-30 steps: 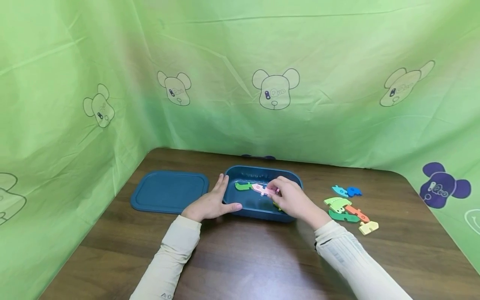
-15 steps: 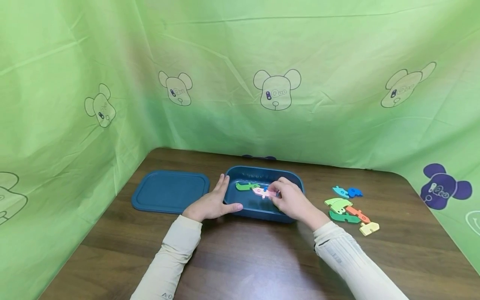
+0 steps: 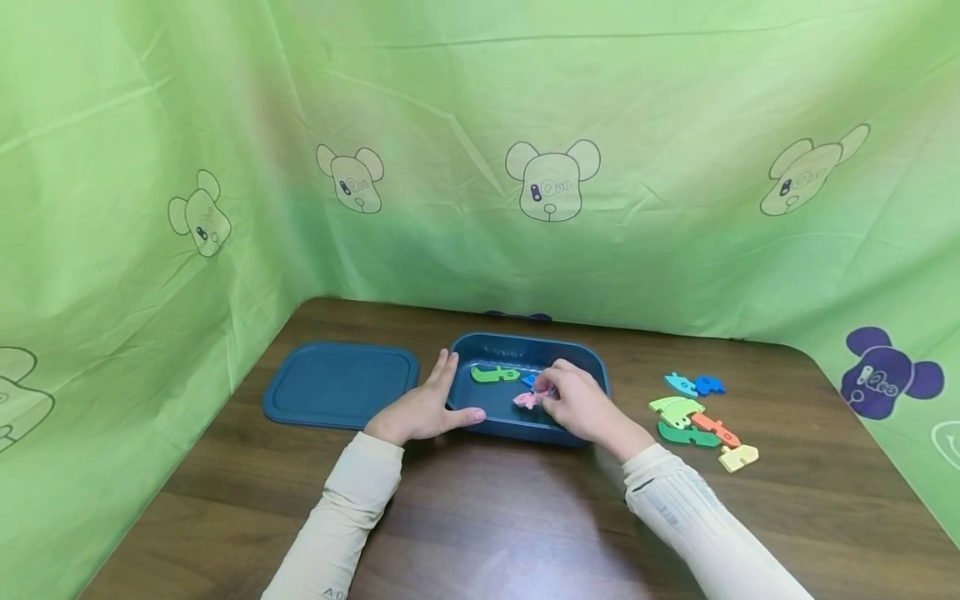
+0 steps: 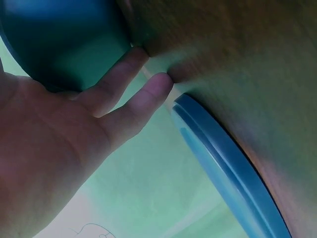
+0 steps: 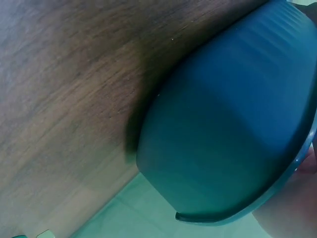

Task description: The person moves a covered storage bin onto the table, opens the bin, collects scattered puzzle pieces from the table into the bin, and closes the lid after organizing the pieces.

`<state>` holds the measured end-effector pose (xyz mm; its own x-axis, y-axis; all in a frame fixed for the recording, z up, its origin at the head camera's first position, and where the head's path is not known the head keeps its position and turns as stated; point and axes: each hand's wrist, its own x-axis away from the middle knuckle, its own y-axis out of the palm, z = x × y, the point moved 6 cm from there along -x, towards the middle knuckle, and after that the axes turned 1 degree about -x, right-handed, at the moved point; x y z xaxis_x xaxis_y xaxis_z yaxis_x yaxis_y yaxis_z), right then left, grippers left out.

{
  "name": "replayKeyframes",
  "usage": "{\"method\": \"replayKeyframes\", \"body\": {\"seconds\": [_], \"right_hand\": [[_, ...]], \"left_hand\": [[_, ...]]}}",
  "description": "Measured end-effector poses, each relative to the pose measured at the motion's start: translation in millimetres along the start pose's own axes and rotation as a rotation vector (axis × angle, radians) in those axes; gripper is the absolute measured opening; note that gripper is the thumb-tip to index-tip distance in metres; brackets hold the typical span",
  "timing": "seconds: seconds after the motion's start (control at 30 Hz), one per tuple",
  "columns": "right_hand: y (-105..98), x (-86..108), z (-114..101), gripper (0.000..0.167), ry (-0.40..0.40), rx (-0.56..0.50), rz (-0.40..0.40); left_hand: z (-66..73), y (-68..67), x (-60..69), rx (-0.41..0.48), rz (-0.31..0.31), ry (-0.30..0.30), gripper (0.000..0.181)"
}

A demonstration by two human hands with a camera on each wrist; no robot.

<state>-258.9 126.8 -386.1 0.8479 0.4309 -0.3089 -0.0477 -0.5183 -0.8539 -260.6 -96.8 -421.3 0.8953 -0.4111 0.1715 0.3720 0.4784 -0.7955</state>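
In the head view, a dark blue plastic box (image 3: 581, 348) stands on the table with several foam puzzle pieces inside. My right hand (image 3: 583, 406) reaches into it and pinches a pink puzzle piece (image 3: 527, 400), tilted up from the floor of the box. A green puzzle piece (image 3: 493, 375) lies flat to the left of it. Behind the pink one, a blue puzzle piece (image 3: 528, 381) shows partly. My left hand (image 3: 420, 408) rests against the box's left side, fingers extended and thumb along the front. In the right wrist view the box wall (image 5: 223, 119) hides most of that hand.
The blue lid (image 3: 341, 383) lies flat on the wooden table (image 3: 465, 517) to the left. At right lie more puzzle pieces: light blue (image 3: 681, 383), blue (image 3: 709, 384), light green (image 3: 675, 407), dark green (image 3: 686, 433), orange (image 3: 717, 427) and yellow (image 3: 738, 457). Green cloth (image 3: 450, 250) hangs behind.
The pink piece has turned and shifted toward the front of the box in my right hand, uncovering the green piece's right end and part of the blue piece. My left hand stays put.
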Motion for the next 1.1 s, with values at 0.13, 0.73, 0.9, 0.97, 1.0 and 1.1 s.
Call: {"method": "replayKeyframes", "body": {"seconds": [0.13,0.73,0.9,0.97,1.0,1.1], "right_hand": [[2.5,-1.4,0.0,0.010,-0.008,0.001,0.014],[-39.8,15.7,21.3,0.019,0.118,-0.044,0.093],[-60.1,31.6,42.5,0.017,0.143,-0.023,0.157],[-68.3,39.6,50.1,0.016,0.130,-0.004,0.189],[-72.4,43.7,53.9,0.016,0.120,0.009,0.203],[-84.2,56.7,66.4,0.015,0.096,0.059,0.234]], "left_hand": [[0.4,-0.3,0.8,-0.003,0.002,-0.002,0.105],[-0.7,0.2,0.7,0.013,-0.006,0.004,0.106],[-1.0,0.5,1.2,0.014,-0.006,0.001,0.107],[-0.3,0.2,1.5,0.013,-0.007,-0.002,0.106],[-0.1,0.0,1.7,0.012,-0.007,-0.004,0.106],[0.0,0.2,1.8,0.008,-0.006,-0.004,0.105]]}}
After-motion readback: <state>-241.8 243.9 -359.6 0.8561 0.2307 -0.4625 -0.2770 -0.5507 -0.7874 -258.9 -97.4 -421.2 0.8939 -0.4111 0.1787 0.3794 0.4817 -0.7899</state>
